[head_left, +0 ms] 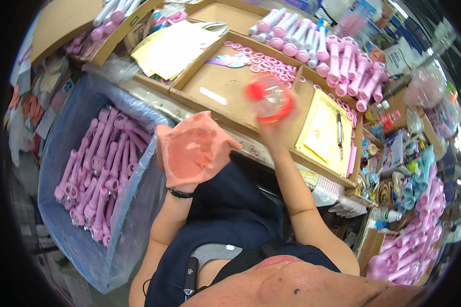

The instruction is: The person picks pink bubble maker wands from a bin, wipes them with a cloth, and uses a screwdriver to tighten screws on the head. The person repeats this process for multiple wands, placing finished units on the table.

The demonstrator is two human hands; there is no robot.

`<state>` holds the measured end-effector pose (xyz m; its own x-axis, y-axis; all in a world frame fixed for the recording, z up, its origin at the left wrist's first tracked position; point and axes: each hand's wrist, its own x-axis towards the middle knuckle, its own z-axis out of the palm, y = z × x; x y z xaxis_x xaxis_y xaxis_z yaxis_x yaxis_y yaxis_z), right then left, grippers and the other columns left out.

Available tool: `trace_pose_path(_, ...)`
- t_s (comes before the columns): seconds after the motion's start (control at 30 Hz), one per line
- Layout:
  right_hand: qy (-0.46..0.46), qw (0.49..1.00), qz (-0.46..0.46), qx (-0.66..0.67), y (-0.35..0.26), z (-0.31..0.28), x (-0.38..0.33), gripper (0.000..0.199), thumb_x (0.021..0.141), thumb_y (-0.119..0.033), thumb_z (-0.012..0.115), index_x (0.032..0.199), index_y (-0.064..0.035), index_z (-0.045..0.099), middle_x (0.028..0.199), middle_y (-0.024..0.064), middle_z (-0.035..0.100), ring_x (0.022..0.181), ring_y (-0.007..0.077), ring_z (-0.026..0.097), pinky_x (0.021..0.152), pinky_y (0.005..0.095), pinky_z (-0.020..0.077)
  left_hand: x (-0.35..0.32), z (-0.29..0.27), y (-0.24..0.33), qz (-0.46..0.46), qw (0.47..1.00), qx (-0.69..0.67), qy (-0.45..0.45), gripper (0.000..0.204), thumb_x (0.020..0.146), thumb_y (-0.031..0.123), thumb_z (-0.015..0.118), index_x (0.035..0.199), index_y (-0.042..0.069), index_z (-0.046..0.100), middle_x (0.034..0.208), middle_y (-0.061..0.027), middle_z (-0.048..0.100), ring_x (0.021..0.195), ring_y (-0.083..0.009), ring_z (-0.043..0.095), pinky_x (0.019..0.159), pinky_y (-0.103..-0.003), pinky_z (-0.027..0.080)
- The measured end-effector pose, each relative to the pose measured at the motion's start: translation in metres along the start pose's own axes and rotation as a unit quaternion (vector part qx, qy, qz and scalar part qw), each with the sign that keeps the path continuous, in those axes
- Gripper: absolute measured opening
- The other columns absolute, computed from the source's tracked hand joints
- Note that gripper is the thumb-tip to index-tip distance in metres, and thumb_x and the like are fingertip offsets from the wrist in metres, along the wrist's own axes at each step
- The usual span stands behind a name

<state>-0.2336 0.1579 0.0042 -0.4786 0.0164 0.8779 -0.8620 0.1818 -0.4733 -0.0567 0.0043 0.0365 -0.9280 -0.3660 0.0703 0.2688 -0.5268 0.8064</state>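
A salmon-pink cloth (pixel 197 153) with a darker wet-looking patch covers my left hand (pixel 178 185), which holds it up beside the blue-lined bin. The cloth hides my left fingers. Over the cardboard tray (pixel 225 82), my right hand (pixel 272 134) grips a clear bottle (pixel 271 102) with a red cap, tilted on its side. Motion smears the bottle and my right fingers. Small pink rings (pixel 271 66) lie in the tray behind the bottle. A pen (pixel 339 128) rests on yellow paper (pixel 320 133) right of it.
At left, a bin lined with blue plastic (pixel 133 215) holds many pink handle-shaped parts (pixel 105 158). Pink and white parts (pixel 343 66) are piled behind the tray. More pink parts (pixel 410 250) fill a box at right, near small bottles and clutter. Paper sheets (pixel 176 46) lie at upper left.
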Motion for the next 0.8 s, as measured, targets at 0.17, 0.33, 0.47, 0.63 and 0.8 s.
trace_pose_path(0.17, 0.115, 0.957, 0.192, 0.184, 0.071, -0.032, 0.029, 0.079, 0.071, 0.011, 0.074, 0.137, -0.0074, 0.034, 0.127, 0.0122, 0.051, 0.108, 0.0241, 0.058, 0.089, 0.0378, 0.0535, -0.012, -0.062, 0.032, 0.073, 0.991, -0.055, 0.094, 0.037, 0.099, 0.019, 0.04, 0.121, -0.005, 0.057, 0.105, -0.0069, 0.065, 0.086, -0.015, 0.063, 0.069, -0.022, 0.051)
trace_pose_path(0.33, 0.184, 0.924, 0.331, 0.047, 0.11, -0.058, 0.034, 0.068, 0.066, 0.002, 0.085, 0.125, 0.0012, 0.054, 0.12, 0.0134, 0.063, 0.097, 0.0242, 0.065, 0.086, 0.0402, 0.0574, -0.094, -0.187, 0.095, 0.193, 0.903, 0.066, 0.379, 0.056, 0.097, 0.051, 0.028, 0.115, 0.006, 0.056, 0.106, -0.014, 0.067, 0.084, -0.0215, 0.064, 0.068, -0.03, 0.052)
trace_pose_path(0.47, 0.168, 0.932, 0.241, -0.212, 0.078, -0.035, 0.033, 0.08, 0.069, -0.015, 0.087, 0.13, 0.0055, 0.041, 0.126, 0.0181, 0.055, 0.108, 0.0288, 0.059, 0.088, 0.0415, 0.0556, -0.179, -0.296, 0.143, 0.26, 0.903, -0.127, 0.319, 0.09, 0.084, 0.081, 0.028, 0.101, -0.003, 0.057, 0.101, -0.0203, 0.067, 0.082, -0.028, 0.063, 0.07, -0.036, 0.054)
trace_pose_path(0.63, -0.132, 0.985, 0.035, -0.109, -0.03, 0.095, 0.004, 0.042, 0.088, -0.009, 0.066, 0.124, 0.0046, 0.049, 0.122, 0.0163, 0.056, 0.113, 0.0311, 0.053, 0.103, 0.0425, 0.0401, -0.216, -0.359, 0.143, 0.356, 0.922, -0.034, 0.149, 0.068, 0.091, 0.052, 0.037, 0.096, -0.014, 0.052, 0.103, -0.0342, 0.06, 0.089, -0.0349, 0.061, 0.079, -0.037, 0.051)
trace_pose_path(0.8, -0.579, 0.745, -0.291, 0.157, -0.116, 0.301, -0.084, 0.026, 0.074, -0.002, 0.067, 0.1, -0.0049, 0.064, 0.114, 0.0122, 0.061, 0.112, 0.0333, 0.056, 0.095, 0.0419, 0.0449, -0.215, -0.332, 0.143, 0.339, 0.874, -0.162, 0.307, 0.056, 0.094, 0.044, 0.044, 0.102, -0.011, 0.056, 0.103, -0.0341, 0.06, 0.088, -0.0393, 0.062, 0.078, -0.04, 0.055)
